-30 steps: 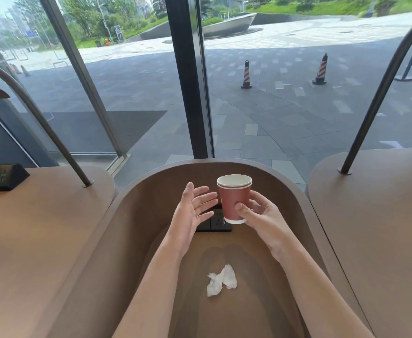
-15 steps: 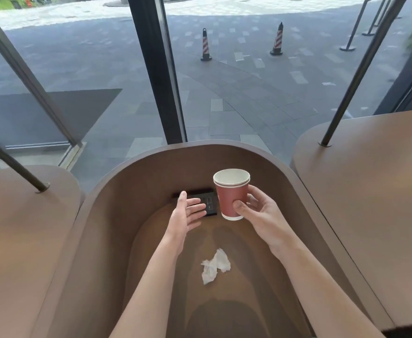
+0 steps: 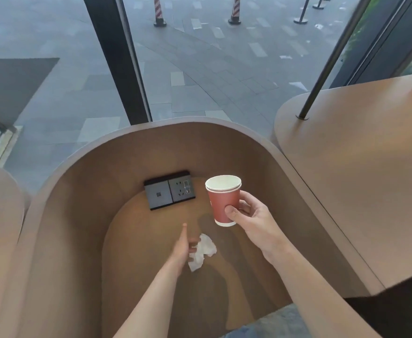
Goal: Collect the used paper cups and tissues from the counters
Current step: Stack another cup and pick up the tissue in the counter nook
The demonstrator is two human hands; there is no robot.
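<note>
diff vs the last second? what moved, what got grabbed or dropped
The left hand left its spot beside the cup, came down and back toward the person, and now touches the tissue on the counter; whether it has gripped it yet is unclear. Nothing was let go. The right hand still holds the cup upright above the counter, and the tissue has not visibly moved. The camera tilted down.

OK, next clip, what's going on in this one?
A person is clearing a curved wooden counter by a window. The right hand holds a red paper cup upright above the counter. The left hand is down at the crumpled white tissue lying on the surface, fingers touching it but not clearly gripping it. A dark socket panel sits beyond.
</note>
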